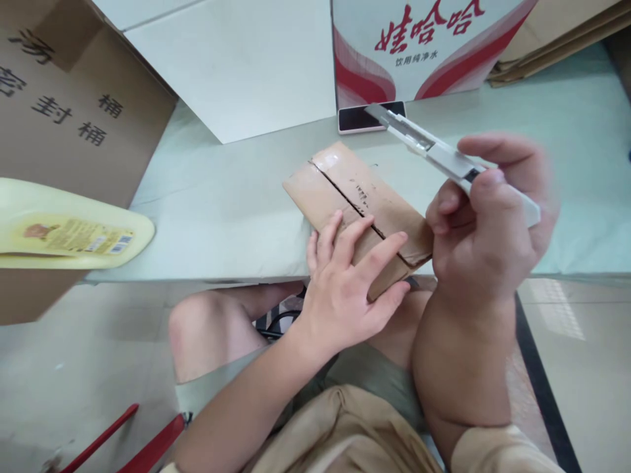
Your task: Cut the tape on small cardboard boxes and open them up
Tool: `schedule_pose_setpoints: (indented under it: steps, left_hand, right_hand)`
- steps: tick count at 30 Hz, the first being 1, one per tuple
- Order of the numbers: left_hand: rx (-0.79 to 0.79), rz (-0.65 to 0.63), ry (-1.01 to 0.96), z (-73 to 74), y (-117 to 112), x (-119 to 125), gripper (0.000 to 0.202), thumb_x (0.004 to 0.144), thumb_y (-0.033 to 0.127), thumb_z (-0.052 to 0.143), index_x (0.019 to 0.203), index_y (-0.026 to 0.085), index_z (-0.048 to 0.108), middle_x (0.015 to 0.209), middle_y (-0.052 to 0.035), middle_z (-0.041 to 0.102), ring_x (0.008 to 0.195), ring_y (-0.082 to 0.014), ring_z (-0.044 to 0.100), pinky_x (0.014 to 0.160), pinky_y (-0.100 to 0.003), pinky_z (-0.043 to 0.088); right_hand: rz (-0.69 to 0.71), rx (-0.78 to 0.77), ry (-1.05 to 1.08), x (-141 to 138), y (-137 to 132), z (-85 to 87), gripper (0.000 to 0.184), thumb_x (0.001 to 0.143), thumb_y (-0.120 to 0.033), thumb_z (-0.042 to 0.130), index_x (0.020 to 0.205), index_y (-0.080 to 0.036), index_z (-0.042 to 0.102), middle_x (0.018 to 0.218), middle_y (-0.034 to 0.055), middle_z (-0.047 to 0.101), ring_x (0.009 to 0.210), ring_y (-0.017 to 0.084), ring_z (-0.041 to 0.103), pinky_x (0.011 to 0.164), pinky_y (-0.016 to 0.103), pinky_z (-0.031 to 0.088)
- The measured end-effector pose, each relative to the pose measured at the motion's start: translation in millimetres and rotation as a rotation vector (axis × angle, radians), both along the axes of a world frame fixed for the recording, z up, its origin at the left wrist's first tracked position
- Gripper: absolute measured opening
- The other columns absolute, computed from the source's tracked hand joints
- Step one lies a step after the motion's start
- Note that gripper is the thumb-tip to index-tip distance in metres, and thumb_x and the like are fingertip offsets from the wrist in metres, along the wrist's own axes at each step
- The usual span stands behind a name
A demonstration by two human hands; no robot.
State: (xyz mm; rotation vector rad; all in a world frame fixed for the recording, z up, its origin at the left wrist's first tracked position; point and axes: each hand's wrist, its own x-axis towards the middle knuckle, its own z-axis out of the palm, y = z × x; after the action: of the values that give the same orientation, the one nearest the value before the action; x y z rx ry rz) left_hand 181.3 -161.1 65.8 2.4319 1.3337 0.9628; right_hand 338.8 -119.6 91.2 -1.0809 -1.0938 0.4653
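A small brown cardboard box [359,197] lies at a slant near the front edge of the table, with clear tape on its top and a dark slit along the middle seam. My left hand [345,276] rests on it, fingers spread flat over the near half of the top. Above the table at the right, my right hand [493,203] grips a white utility knife [451,161]. Its metal blade is out and points up and to the left. The side of my right hand is close to the box's right corner; whether they touch I cannot tell.
A phone [352,118] lies against a white and red carton [419,46]. A white box [236,66] stands beside it. To the left are a large brown carton [59,131] and a pale yellow bottle [73,226]. Folded cardboard [557,39] is at the back right of the green-covered table [221,217].
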Motion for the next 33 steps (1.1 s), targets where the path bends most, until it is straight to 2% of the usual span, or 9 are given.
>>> schedule_pose_setpoints:
  steps: [5,9,12,17,21,23,25,29,33]
  left_hand:
    - [-0.025,-0.011,-0.048,2.4,6,-15,0.057,0.095,0.055,0.065,0.145,0.029,0.053,0.155,-0.0159,0.054,0.153,-0.0396,0.041,0.123,-0.06,0.034]
    - [0.066,-0.004,-0.028,1.7,16,-32,0.062,0.092,0.059,0.07,0.143,0.03,0.051,0.147,-0.0164,0.058,0.142,-0.0374,0.054,0.119,-0.059,0.041]
    - [0.15,-0.029,-0.015,4.2,19,-37,0.058,0.091,0.046,0.074,0.141,0.03,0.05,0.142,-0.0147,0.06,0.138,-0.0351,0.059,0.115,-0.056,0.048]
    - [0.311,-0.06,-0.016,10.2,21,-38,0.044,0.092,0.014,0.064,0.133,0.03,0.055,0.132,-0.0099,0.066,0.13,-0.0281,0.066,0.108,-0.047,0.058]
    - [0.375,-0.043,-0.05,13.4,29,-50,0.043,0.095,0.005,0.053,0.13,0.03,0.058,0.127,-0.0066,0.067,0.114,-0.0196,0.072,0.099,-0.035,0.061]
    - [0.36,-0.013,-0.058,14.6,33,-58,0.042,0.095,0.006,0.053,0.13,0.03,0.058,0.127,-0.0072,0.065,0.116,-0.0195,0.07,0.098,-0.035,0.06]
    - [0.297,-0.002,-0.045,14.2,36,-63,0.04,0.095,0.016,0.062,0.132,0.029,0.057,0.131,-0.0101,0.061,0.125,-0.0242,0.065,0.105,-0.041,0.058]
    - [0.163,-0.007,-0.043,7.5,36,-63,0.065,0.085,0.041,0.078,0.142,0.028,0.05,0.147,-0.0153,0.05,0.145,-0.0352,0.051,0.119,-0.056,0.047]
    - [-0.015,0.068,-0.136,1.5,35,-65,0.065,0.087,0.033,0.073,0.146,0.03,0.045,0.156,-0.0155,0.042,0.151,-0.0347,0.043,0.112,-0.051,0.054]
  right_hand:
    - [-0.011,-0.035,-0.017,5,4,-4.5,0.023,0.098,-0.045,0.044,0.112,-0.031,0.056,0.071,-0.0009,0.037,0.05,0.015,0.039,0.043,0.027,0.028]
    - [0.081,-0.081,-0.051,7,0,-7.3,0.029,0.099,-0.052,0.05,0.122,-0.035,0.053,0.08,0.0013,0.052,0.054,0.016,0.045,0.045,0.031,0.037]
    - [0.066,-0.115,-0.083,6,-2,-8.0,0.032,0.101,-0.057,0.047,0.125,-0.037,0.053,0.085,0.0032,0.057,0.058,0.019,0.051,0.048,0.033,0.04]
    - [-0.047,-0.002,0.001,13,1,-5.4,0.018,0.099,-0.042,0.054,0.112,-0.03,0.059,0.086,0.002,0.057,0.053,0.013,0.042,0.047,0.031,0.037]
    - [0.068,-0.236,-0.273,23,3,-10.2,0.023,0.097,-0.03,0.056,0.119,-0.027,0.063,0.083,0.0016,0.061,0.062,0.016,0.054,0.061,0.033,0.047]
    - [0.168,-0.387,-0.393,22,5,-15.7,0.029,0.096,-0.029,0.057,0.123,-0.025,0.063,0.093,0.0042,0.067,0.071,0.018,0.06,0.072,0.036,0.052]
    - [0.236,-0.476,-0.451,19,9,-20.9,0.03,0.095,-0.027,0.055,0.124,-0.022,0.064,0.103,0.0075,0.07,0.081,0.021,0.065,0.082,0.04,0.054]
    - [0.316,-0.523,-0.483,12,13,-23.5,0.034,0.095,-0.023,0.048,0.125,-0.018,0.065,0.12,0.0119,0.073,0.107,0.027,0.068,0.097,0.044,0.053]
    - [0.392,-0.537,-0.515,12,14,-23.3,0.043,0.096,-0.026,0.048,0.135,-0.017,0.065,0.13,0.0139,0.072,0.116,0.029,0.067,0.103,0.046,0.052]
